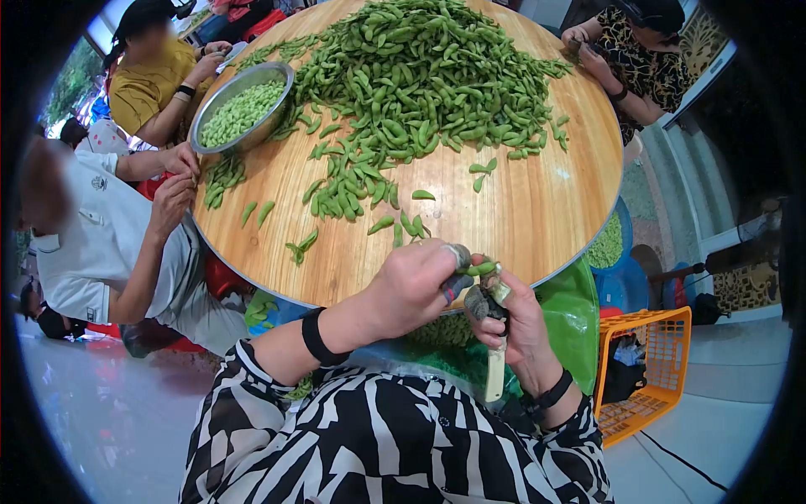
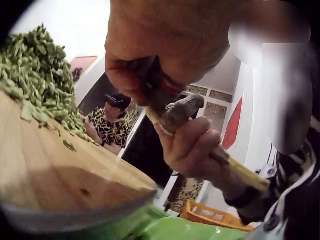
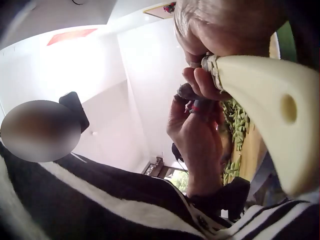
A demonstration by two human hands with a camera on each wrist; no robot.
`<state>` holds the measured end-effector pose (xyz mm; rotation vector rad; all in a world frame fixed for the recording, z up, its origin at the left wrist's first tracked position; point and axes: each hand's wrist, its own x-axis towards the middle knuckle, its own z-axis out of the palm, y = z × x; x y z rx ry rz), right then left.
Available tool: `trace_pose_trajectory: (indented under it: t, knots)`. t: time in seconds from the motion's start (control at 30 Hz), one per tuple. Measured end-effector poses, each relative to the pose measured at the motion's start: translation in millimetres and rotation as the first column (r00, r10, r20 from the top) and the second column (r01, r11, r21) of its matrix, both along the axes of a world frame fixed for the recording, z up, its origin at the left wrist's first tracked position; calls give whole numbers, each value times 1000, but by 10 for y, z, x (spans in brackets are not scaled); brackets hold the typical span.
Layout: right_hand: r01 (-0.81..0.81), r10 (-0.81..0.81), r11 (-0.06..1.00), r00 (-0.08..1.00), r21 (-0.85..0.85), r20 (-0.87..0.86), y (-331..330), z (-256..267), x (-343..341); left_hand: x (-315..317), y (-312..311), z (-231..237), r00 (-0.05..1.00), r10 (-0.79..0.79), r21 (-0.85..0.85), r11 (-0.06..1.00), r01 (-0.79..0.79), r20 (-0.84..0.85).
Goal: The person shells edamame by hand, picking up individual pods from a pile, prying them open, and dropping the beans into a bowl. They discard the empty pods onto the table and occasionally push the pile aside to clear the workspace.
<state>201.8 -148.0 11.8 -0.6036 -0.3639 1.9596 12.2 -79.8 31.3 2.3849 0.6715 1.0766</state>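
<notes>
A green soybean pod (image 1: 481,270) spans the small gap between the two hands over the table's near edge. My left hand (image 1: 410,284) pinches one end of it, grey wraps on its fingertips. My right hand (image 1: 522,323) grips a tool by its cream handle (image 1: 495,374), which hangs below the fingers. In the right wrist view the handle (image 3: 270,100) is curved, with a hole near its end; the tool's working end is hidden by the fingers. Dark grey covers (image 2: 180,112) wrap the right thumb and finger, close against the left fingertips.
A large heap of pods (image 1: 428,76) covers the far part of the round wooden table (image 1: 537,210), with loose pods nearer. A metal bowl (image 1: 285,84) of shelled beans stands left. People sit around the table. An orange crate (image 1: 667,361) and blue tub (image 1: 625,281) stand at right.
</notes>
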Motion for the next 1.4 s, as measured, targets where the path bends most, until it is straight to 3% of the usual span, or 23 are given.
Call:
trace_pose_trajectory:
  t: [0.07,0.17,0.23,0.27,0.33,0.37,0.43,0.47,0.53,0.57,0.63,0.67,0.73,0.77,0.8,0.83,0.87,0.93,1.0,1.17,1.23,1.33,1.4]
  knots:
    - [-16,16,1000,1000,-7,-23,3,-6,1,29,-28,-2,1000,30,47,998,-30,5]
    - [0,-2,1000,997,-31,-77,-5,32,-10,81,-32,-65,991,10,-79,997,0,131]
    - [30,-30,1000,1000,-7,7,-17,57,-27,110,-32,-118,959,58,-351,935,46,278]
    - [32,-32,999,999,-8,5,-24,66,-42,113,-43,-112,960,56,-352,935,47,276]
    - [80,-82,996,992,27,99,-25,81,-58,136,-52,-2,914,233,-841,513,174,331]
    - [82,-85,996,992,29,97,-25,80,-53,152,-47,-4,915,231,-840,514,174,331]
    - [108,-116,993,977,55,179,-31,73,-55,174,-41,-27,883,308,-906,346,243,354]
    - [107,-115,993,977,55,178,-36,62,-55,171,-33,-53,883,309,-907,346,241,353]
    - [117,-137,988,964,100,228,-48,40,-51,163,-8,-100,801,363,-877,128,463,476]
    - [116,-136,988,964,100,228,-45,41,-47,164,-3,-89,801,364,-877,128,463,476]
    - [126,-157,982,958,138,242,-36,48,-41,158,0,-55,769,371,-822,-25,569,521]
    - [125,-156,982,958,140,241,-31,26,-34,161,-6,-53,768,371,-822,-22,569,522]
    - [114,-156,982,939,150,307,-7,-39,12,188,-24,-57,877,344,-941,72,331,335]
    - [81,-152,980,889,179,431,-2,-14,39,182,-31,-61,877,343,-941,75,331,336]
    - [82,-153,981,889,178,431,-7,7,33,168,-52,-73,911,297,-948,229,222,285]
    - [113,-259,955,768,275,585,-23,25,14,160,-85,-89,940,259,-919,376,115,223]
    - [118,-365,920,610,375,703,-31,37,-8,166,-115,-102,940,258,-920,373,117,224]
    - [179,-451,886,541,427,710,-24,69,-81,181,-143,-116,944,220,-828,554,85,245]
    - [-16,-626,767,200,641,754,-18,141,-128,175,-179,-136,954,182,-801,593,86,237]
    - [-82,-612,775,151,627,776,-11,34,-81,142,-226,-129,979,78,-733,675,87,189]
    - [-117,-563,808,133,577,816,-4,50,-51,157,-261,-78,992,72,-579,815,3,106]
    - [-84,-550,806,259,586,794,-6,26,-31,163,-261,-65,971,107,-710,699,81,215]
    - [-92,-534,812,281,576,798,-11,29,-15,114,-220,-99,984,61,-745,662,86,167]
